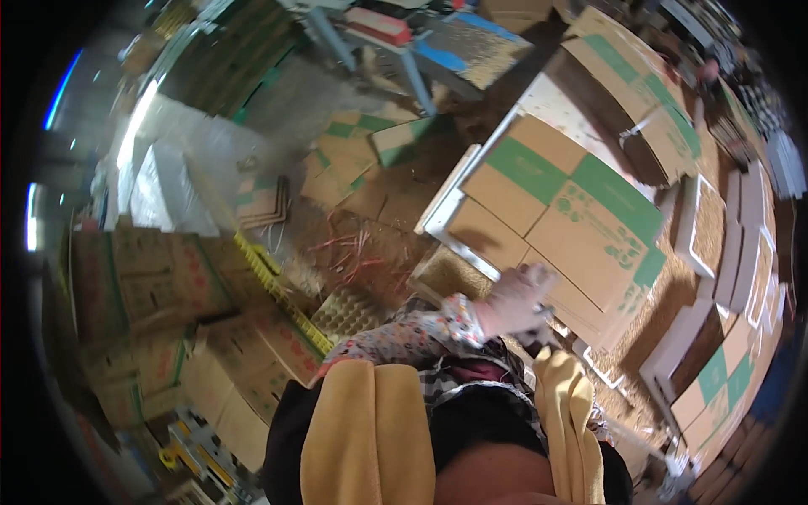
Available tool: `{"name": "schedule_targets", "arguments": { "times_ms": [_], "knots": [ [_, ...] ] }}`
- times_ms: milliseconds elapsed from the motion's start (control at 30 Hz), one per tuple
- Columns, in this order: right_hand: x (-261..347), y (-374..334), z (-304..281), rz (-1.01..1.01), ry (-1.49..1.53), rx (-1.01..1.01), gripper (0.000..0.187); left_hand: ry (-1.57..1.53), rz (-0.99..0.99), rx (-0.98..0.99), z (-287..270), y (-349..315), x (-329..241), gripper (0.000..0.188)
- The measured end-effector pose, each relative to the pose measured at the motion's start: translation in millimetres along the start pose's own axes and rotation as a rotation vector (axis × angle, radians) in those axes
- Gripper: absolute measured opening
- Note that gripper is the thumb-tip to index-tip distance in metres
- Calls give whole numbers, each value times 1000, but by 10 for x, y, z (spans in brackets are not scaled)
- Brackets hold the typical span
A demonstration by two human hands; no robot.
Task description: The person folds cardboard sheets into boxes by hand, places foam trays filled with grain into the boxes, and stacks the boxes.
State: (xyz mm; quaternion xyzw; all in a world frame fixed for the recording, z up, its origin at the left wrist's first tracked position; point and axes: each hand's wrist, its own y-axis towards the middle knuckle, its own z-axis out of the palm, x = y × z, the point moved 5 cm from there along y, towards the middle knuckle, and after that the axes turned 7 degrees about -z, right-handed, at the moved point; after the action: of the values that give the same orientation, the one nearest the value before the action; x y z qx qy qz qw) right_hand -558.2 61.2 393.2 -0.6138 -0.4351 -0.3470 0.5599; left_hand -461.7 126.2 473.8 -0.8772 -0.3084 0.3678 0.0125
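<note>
A flat brown cardboard sheet (581,240) with green printed blocks lies on the bench in front of me. My left hand (515,301), below a floral sleeve, is at the sheet's near left edge. Its fingers look bent together over the edge, but blur hides whether anything is between them. Close beside it is my right hand (539,335), darker and mostly covered by the left hand and a yellow cloth (566,396). The fingers of that hand cannot be made out.
Narrow open cartons (700,225) with grainy brown filling stand along the right. A folded carton (635,105) sits at the bench's far end. Red strands (362,257) and flattened cardboard (341,160) litter the floor to the left. Stacked cartons (244,358) and a yellow plastic edge (282,290) are near left.
</note>
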Motion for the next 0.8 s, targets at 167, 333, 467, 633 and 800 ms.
{"name": "schedule_targets", "arguments": {
  "times_ms": [167,333,467,633,800],
  "knots": [
    [228,702,-445,-70,218,-284,34,100,-418,-232,-558,-532,1486,59],
    [1614,2297,-8,-307,52,-5,40,-207,-690,-604,-954,-1543,3312,47],
    [1936,4140,716,-395,-164,213,45,-47,-913,-509,-1234,-1708,4938,50],
    [409,6987,1781,-154,-230,236,78,-402,-1102,-378,-937,-1255,7640,51],
    [-1533,9500,2737,-68,-1417,548,121,-578,-1379,-417,-113,-1438,9877,53]
  ]
}}
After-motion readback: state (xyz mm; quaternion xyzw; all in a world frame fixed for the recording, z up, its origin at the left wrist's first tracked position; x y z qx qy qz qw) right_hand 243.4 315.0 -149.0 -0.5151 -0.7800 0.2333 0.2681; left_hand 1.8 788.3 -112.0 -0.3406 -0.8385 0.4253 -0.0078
